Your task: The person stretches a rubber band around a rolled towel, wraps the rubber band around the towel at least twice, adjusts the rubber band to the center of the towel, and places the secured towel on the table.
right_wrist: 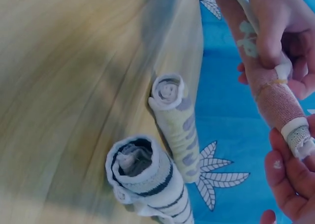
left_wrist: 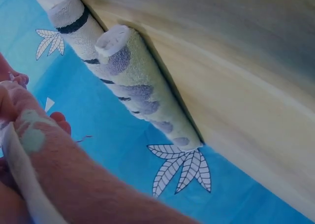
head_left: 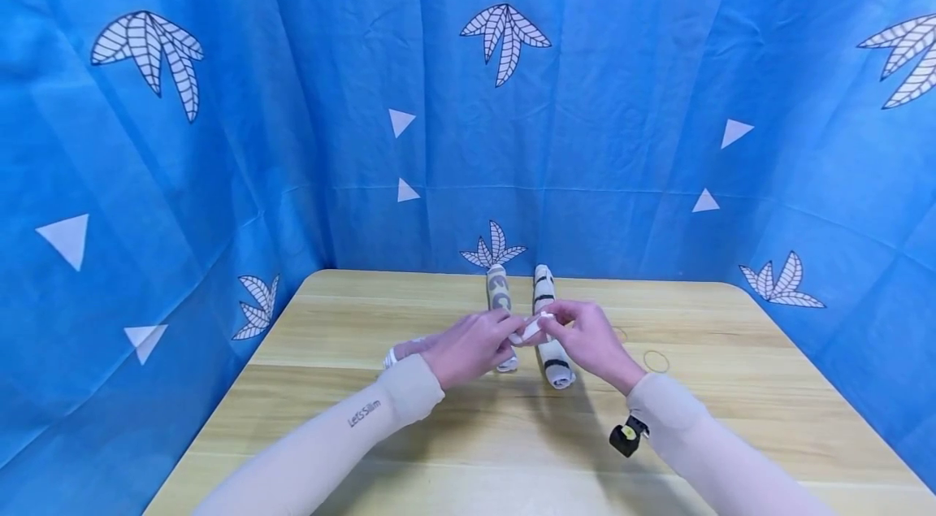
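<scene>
The left roll [head_left: 499, 290] and the right roll [head_left: 554, 357] lie apart, side by side on the bench [head_left: 314, 435], their far ends toward the curtain [head_left: 585, 110] behind it. A third roll [right_wrist: 278, 106] is in the hands, the left hand [head_left: 474, 348] and the right hand [head_left: 591, 340], over the bench, one end reaching left of the left roll. A loose band [head_left: 667, 366] lies on the bench, right of the right roll.

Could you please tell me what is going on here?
A person holds a rolled pinkish cloth in both the left hand and right hand, with a thin band around the roll. A spotted roll and a black-striped roll lie on the table, with a loose elastic loop nearby.
</scene>
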{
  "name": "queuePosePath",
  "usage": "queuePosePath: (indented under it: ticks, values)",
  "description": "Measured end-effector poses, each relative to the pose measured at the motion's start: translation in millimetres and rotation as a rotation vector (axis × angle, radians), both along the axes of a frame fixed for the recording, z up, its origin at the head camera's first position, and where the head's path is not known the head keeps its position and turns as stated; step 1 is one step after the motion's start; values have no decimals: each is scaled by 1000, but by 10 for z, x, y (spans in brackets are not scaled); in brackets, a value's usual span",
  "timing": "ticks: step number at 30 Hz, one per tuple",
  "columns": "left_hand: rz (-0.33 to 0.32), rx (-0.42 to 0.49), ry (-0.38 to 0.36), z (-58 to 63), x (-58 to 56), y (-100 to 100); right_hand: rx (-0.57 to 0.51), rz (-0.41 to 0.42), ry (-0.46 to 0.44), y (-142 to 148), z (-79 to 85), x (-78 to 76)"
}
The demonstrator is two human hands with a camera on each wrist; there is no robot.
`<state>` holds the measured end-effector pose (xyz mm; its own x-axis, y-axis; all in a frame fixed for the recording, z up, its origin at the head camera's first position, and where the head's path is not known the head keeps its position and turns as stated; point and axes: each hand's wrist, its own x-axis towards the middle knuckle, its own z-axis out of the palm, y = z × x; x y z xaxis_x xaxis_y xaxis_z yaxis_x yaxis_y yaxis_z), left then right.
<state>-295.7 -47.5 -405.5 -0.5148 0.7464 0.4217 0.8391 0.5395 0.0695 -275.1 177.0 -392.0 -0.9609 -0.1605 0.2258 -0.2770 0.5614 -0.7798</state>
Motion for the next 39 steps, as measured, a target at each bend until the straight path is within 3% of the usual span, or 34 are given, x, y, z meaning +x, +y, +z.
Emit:
queuePosePath:
  ticks: [6,13,20,23,26,33,39]
  values:
    - [3,-6,-25,-48,-51,2,12,-17,-15,-42,-4,3]
    - [-30,-2,77,-143,-44,-97,-29,-34,-41,-42,29,-28]
    - [40,21,52,-182,-51,-162,-89,-81,-76,5,47,-73]
    - [54,21,-8,-172,-81,-150,-78,-62,-76,42,43,-80]
    - [66,21,-92,-156,-111,-156,-14,18,-22,80,28,-79]
    - [70,54,-348,-132,-169,-243,197,218,235,190,-48,-28]
    - [27,102,-443,-117,-223,-261,388,283,415,188,-37,-49]
